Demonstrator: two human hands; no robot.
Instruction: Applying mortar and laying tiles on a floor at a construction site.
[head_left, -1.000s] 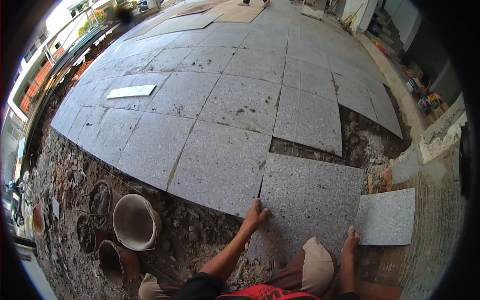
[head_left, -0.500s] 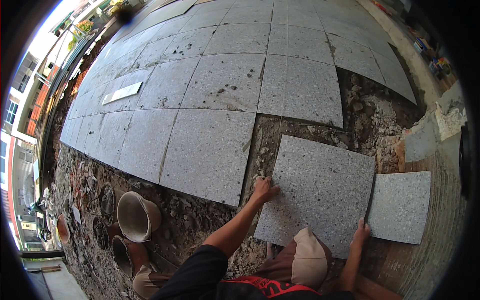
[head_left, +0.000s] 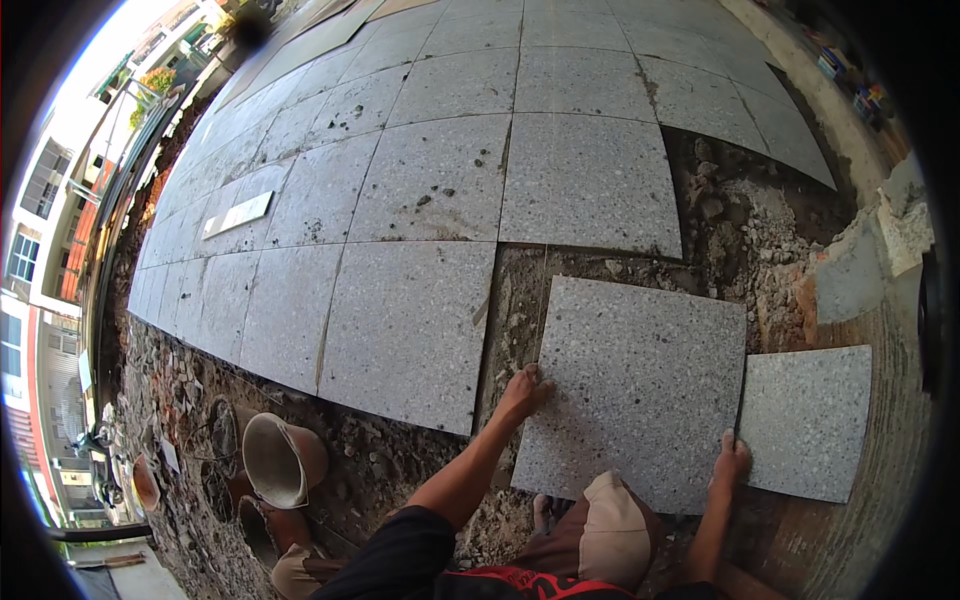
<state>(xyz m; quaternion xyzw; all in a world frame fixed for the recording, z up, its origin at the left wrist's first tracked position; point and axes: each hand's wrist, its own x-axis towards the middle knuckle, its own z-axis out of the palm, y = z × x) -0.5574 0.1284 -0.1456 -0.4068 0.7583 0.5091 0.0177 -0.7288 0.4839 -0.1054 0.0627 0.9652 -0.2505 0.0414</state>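
Note:
A large grey speckled floor tile [head_left: 640,390] is held between my two hands, just in front of my knees. My left hand [head_left: 523,392] grips its left edge, fingers curled around it. At the lower right edge, my right hand [head_left: 731,463] clasps the tile the same way. Beneath and beyond the tile lies a gap of rough grey mortar bed [head_left: 520,300], with a thin string running over it. The laid tiles [head_left: 410,330] border this gap on the left and far sides. To the right of the held tile rests a smaller cut tile [head_left: 808,420].
A pale bucket [head_left: 283,460] tilts on the rubble at the left, with other dirty buckets [head_left: 268,530] near it. A white strip [head_left: 238,215] lies on the laid tiles. Broken concrete [head_left: 765,230] and a damaged wall edge [head_left: 860,270] stand at the right.
My view has shifted slightly. The tile has turned a little and its near edge sits closer to level; both hands keep hold of it.

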